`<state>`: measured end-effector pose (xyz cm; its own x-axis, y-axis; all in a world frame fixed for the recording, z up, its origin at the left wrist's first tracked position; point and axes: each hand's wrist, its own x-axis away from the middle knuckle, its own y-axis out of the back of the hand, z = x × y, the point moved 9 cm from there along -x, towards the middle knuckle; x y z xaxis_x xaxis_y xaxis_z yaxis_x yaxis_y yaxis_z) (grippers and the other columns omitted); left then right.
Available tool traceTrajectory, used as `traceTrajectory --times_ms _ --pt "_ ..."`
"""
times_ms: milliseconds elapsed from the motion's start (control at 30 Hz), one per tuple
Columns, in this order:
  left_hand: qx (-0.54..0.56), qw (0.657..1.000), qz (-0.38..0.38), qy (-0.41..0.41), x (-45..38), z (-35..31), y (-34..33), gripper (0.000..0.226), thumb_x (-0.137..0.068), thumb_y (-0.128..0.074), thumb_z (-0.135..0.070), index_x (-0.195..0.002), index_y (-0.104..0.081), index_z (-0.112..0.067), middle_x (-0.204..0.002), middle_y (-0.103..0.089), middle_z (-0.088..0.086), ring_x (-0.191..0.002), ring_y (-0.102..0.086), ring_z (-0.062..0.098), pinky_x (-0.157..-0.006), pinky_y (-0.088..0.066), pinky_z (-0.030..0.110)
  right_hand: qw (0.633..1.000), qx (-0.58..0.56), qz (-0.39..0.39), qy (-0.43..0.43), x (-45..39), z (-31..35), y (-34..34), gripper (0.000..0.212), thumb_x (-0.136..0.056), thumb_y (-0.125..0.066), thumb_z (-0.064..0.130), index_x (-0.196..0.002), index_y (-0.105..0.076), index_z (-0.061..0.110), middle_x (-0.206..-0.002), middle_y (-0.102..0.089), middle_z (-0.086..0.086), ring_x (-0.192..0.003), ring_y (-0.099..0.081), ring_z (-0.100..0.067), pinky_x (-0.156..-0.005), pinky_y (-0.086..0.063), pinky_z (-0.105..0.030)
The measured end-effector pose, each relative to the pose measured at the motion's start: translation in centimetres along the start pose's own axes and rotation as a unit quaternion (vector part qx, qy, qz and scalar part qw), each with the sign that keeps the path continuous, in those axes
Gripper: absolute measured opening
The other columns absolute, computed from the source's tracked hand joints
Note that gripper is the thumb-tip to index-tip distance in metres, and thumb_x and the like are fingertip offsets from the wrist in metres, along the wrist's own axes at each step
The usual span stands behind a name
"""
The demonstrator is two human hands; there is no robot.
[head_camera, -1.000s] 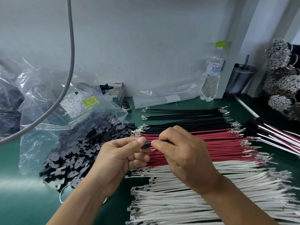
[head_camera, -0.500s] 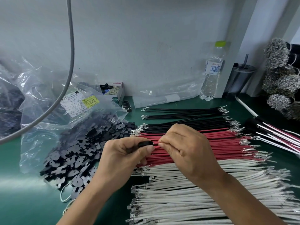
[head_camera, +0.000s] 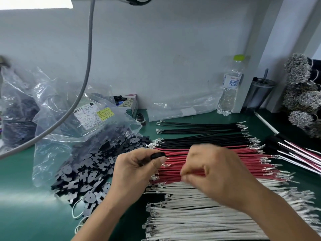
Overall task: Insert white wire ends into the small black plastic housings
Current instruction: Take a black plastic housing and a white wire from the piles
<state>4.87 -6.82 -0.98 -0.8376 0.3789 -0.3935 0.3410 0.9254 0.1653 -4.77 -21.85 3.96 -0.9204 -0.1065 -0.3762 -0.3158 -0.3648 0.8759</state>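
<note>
The left hand (head_camera: 137,168) pinches a small black housing (head_camera: 157,156) between thumb and forefinger, its open end facing right. The right hand (head_camera: 215,173) hovers just beside it, blurred, fingers curled; whether it grips a wire cannot be told. The white wires (head_camera: 199,211) lie in a flat sheaf below and nearer the person than both hands, long axis left to right, terminal ends at the left. The right hand is the nearer, so the pick probably falls to it.
</note>
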Motion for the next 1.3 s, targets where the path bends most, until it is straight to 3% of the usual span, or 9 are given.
traceTrajectory --times_ms 100,233,400,533,667,800,933,1067,1300 --pt "-0.008 1.0 0.002 -0.013 0.0 -0.2 0.0 0.01 -0.078 -0.082 -0.031 -0.087 -0.082 -0.034 -0.071 -0.074 0.004 -0.064 -0.064 0.033 -0.056 -0.055 0.042 0.993 -0.009 0.114 -0.031 1.1 0.2 -3.6 0.024 -0.084 -0.067 0.054 -0.101 -0.071 0.038 -0.088 -0.06 0.024 -0.087 -0.054 0.005 -0.083 -0.046 -0.028" --pt "-0.011 1.0 -0.002 -0.006 -0.1 0.4 0.0 0.01 -0.078 -0.082 -0.029 -0.087 -0.082 -0.033 -0.069 -0.073 0.003 -0.059 -0.062 0.027 -0.053 -0.053 0.039 0.987 -0.022 0.152 -0.053 1.4 -0.3 -4.7 0.022 -0.083 -0.07 0.054 -0.1 -0.068 0.04 -0.088 -0.059 0.024 -0.09 -0.053 0.005 -0.081 -0.041 -0.023" --pt "-0.003 1.0 -0.01 0.007 -0.1 0.5 0.1 0.013 -0.077 -0.083 -0.024 -0.087 -0.083 -0.033 -0.067 -0.072 0.002 -0.057 -0.061 0.02 -0.053 -0.052 0.033 0.991 -0.03 0.127 -0.031 1.6 0.0 -4.4 0.01 -0.088 -0.067 0.043 -0.093 -0.071 0.034 -0.086 -0.058 0.023 -0.092 -0.051 0.003 -0.083 -0.044 -0.022" --pt "-0.004 1.0 -0.013 0.022 -0.2 0.6 0.3 0.018 -0.073 -0.083 -0.018 -0.089 -0.084 -0.027 -0.076 -0.077 0.002 -0.065 -0.069 0.022 -0.063 -0.059 0.036 0.989 -0.058 0.123 -0.058 1.6 -0.7 -3.9 0.008 -0.09 -0.067 0.034 -0.091 -0.074 0.034 -0.09 -0.062 0.027 -0.09 -0.058 0.006 -0.077 -0.043 -0.014" --pt "0.011 0.999 -0.007 0.03 -0.2 0.6 0.2 0.018 -0.074 -0.084 -0.011 -0.09 -0.084 -0.019 -0.076 -0.077 0.004 -0.066 -0.069 0.015 -0.064 -0.058 0.025 0.989 -0.05 0.115 -0.077 1.5 -1.0 -4.0 0.009 -0.083 -0.065 0.028 -0.08 -0.071 0.034 -0.084 -0.062 0.027 -0.086 -0.059 0.006 -0.073 -0.042 -0.013" --pt "0.031 0.999 -0.005 0.044 -0.2 0.7 0.2 0.018 -0.073 -0.084 -0.011 -0.089 -0.084 -0.019 -0.077 -0.078 0.005 -0.067 -0.07 0.014 -0.065 -0.058 0.022 0.987 -0.071 0.114 -0.089 1.5 -1.5 -4.0 0.009 -0.081 -0.065 0.026 -0.077 -0.068 0.033 -0.085 -0.063 0.026 -0.085 -0.061 0.003 -0.07 -0.042 -0.012" --pt "0.027 0.998 -0.003 0.049 -0.2 0.6 0.1 0.019 -0.074 -0.084 -0.013 -0.09 -0.084 -0.024 -0.078 -0.078 0.004 -0.067 -0.07 0.014 -0.065 -0.058 0.023 0.986 -0.095 0.123 -0.068 1.4 -1.3 -4.3 0.016 -0.096 -0.058 0.036 -0.082 -0.056 0.043 -0.093 -0.058 0.033 -0.089 -0.056 0.005 -0.071 -0.036 -0.014" --pt "0.027 0.998 -0.005 0.052 -0.2 0.6 0.2 0.018 -0.073 -0.084 -0.017 -0.088 -0.084 -0.025 -0.077 -0.078 0.004 -0.066 -0.069 0.014 -0.064 -0.058 0.022 0.99 -0.086 0.099 -0.053 1.2 -1.2 -4.1 0.012 -0.101 -0.052 0.038 -0.091 -0.054 0.042 -0.086 -0.056 0.032 -0.085 -0.053 0.007 -0.069 -0.034 -0.013" --pt "0.024 0.998 -0.003 0.051 -0.2 0.5 0.2 0.017 -0.075 -0.084 -0.012 -0.089 -0.084 -0.022 -0.075 -0.077 0.005 -0.064 -0.068 0.012 -0.062 -0.057 0.021 0.993 -0.115 0.001 -0.039 1.1 -1.1 -2.6 0.013 -0.09 -0.07 0.021 -0.085 -0.067 0.032 -0.087 -0.059 0.017 -0.082 -0.06 -0.007 -0.066 -0.043 -0.016"
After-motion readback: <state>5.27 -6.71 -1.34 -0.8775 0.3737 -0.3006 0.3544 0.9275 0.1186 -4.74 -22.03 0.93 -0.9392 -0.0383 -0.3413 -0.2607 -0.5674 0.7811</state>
